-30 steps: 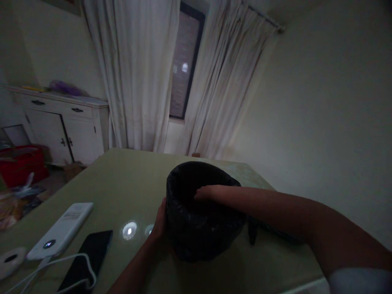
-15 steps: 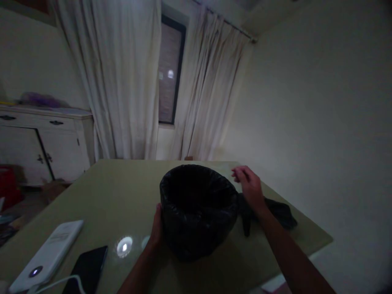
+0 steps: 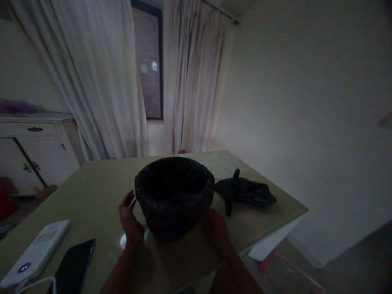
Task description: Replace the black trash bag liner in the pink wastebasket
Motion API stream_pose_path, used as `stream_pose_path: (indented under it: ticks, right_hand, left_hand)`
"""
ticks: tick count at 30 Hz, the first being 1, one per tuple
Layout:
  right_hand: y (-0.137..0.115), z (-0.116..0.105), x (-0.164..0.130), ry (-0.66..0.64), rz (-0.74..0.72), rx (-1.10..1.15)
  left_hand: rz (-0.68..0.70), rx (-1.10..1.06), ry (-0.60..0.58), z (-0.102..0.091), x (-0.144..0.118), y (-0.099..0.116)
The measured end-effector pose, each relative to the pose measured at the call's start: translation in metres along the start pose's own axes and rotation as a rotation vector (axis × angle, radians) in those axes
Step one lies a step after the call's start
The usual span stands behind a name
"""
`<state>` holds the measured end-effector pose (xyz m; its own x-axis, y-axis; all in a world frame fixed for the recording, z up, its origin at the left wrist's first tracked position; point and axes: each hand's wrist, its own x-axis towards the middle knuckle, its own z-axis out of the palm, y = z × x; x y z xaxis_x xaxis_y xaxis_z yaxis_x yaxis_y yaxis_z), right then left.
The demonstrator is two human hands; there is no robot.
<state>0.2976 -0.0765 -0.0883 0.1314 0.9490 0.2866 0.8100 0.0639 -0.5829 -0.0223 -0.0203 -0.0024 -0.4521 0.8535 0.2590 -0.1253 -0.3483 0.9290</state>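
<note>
A trash can lined with a black plastic bag (image 3: 173,218) stands on the table, its mouth facing up and its dark inside too dim to make out. The liner is folded over the rim all round. Just left of the can, my left hand (image 3: 131,220) is open, fingers raised and apart, with a small gap to the bag. My right hand (image 3: 217,228) is low at the can's right side, close against the liner; its fingers are in shadow and partly hidden. Beyond it lies a knotted black plastic bag (image 3: 248,191).
On the left of the greenish table (image 3: 101,179) lie a white power bank (image 3: 38,249) with a cable and a dark phone (image 3: 75,261). A white cabinet (image 3: 39,143) stands at the back left, and curtains (image 3: 101,81) hang behind the table. A wall rises on the right.
My right hand has come down from above the knotted bag to the can's lower right side. My left hand has come off the can's side. The view has swung right.
</note>
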Motion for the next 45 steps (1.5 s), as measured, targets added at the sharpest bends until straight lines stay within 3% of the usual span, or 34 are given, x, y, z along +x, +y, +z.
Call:
stream_pose_path:
  ticks: [2,3,4,5,7,10,15,20,26,30,34,37,39,42,45]
  right_hand:
    - [0.001,-0.001,-0.001,-0.007,0.000,-0.016]
    - [0.002,0.000,-0.001,-0.018,0.002,-0.013]
    - [0.004,0.001,-0.001,-0.025,0.006,-0.008]
    - [0.005,0.003,-0.002,-0.024,0.008,-0.004]
    - [0.007,0.005,-0.003,-0.008,0.006,-0.003]
    - [0.008,0.007,-0.004,0.013,-0.010,0.006]
    - [0.004,0.005,-0.006,0.014,-0.009,0.033]
    - [0.003,0.004,-0.005,-0.041,0.018,0.004]
    - [0.003,0.001,-0.006,-0.031,0.009,0.019]
    - [0.002,0.000,-0.006,-0.041,0.016,0.032]
    - [0.002,-0.002,-0.006,-0.047,0.008,0.046]
    - [0.002,-0.003,-0.006,-0.041,-0.011,0.054]
    - [0.003,-0.003,-0.006,-0.031,-0.011,0.060]
    - [0.005,0.000,-0.006,-0.014,-0.006,0.083]
    - [0.009,0.004,-0.005,-0.013,-0.008,0.094]
  left_hand:
    - [0.420,0.138,0.134,-0.006,-0.009,0.025]
    - [0.608,0.205,0.113,-0.007,-0.015,0.042]
    - [0.793,0.293,-0.002,-0.006,-0.021,0.060]
    - [0.943,0.387,-0.209,-0.003,-0.027,0.079]
    - [1.122,0.642,-0.590,0.008,-0.034,0.115]
    - [1.261,0.772,-0.770,0.027,-0.035,0.148]
    - [1.178,0.722,-0.827,0.043,-0.023,0.165]
    - [1.057,0.694,-0.674,0.057,-0.006,0.195]
    - [0.820,0.699,-0.449,0.087,0.033,0.229]
    - [0.690,0.700,-0.433,0.111,0.060,0.249]
    - [0.690,0.755,-0.434,0.133,0.085,0.269]
    - [0.682,0.846,-0.502,0.147,0.108,0.274]
    - [0.594,0.801,-0.538,0.158,0.123,0.272]
    - [0.505,0.586,-0.490,0.171,0.139,0.271]
    - [0.639,0.536,-0.371,0.177,0.148,0.276]
